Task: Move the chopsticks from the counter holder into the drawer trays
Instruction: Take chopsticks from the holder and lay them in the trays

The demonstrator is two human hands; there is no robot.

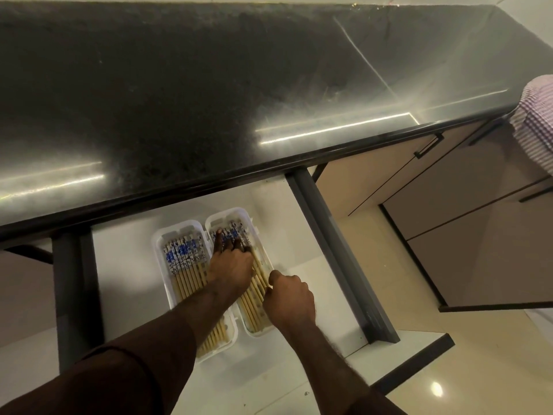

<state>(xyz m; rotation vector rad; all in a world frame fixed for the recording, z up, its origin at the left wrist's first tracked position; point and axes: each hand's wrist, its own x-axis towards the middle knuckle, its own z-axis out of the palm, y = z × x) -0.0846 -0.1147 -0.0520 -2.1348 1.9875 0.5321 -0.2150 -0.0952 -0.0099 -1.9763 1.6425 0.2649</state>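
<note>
Drawer point(125, 250): two trays point(161, 241), both holding chopsticks point(182, 259).

The dark speckled stone countertop point(179, 94) is gleaming with a polished, glossy finish. The two white moulded plastic trays point(167, 235) are looking smooth and faintly shiny. The pale wooden chopsticks point(187, 280) with blue-and-white printed tops are showing a matt grain. The dark grey metal drawer sides point(335, 244) are appearing satin. The beige tiled floor point(466, 375) is shining glossily. A pink-and-white checked cloth point(535, 121) is hanging soft and crinkled.
</note>
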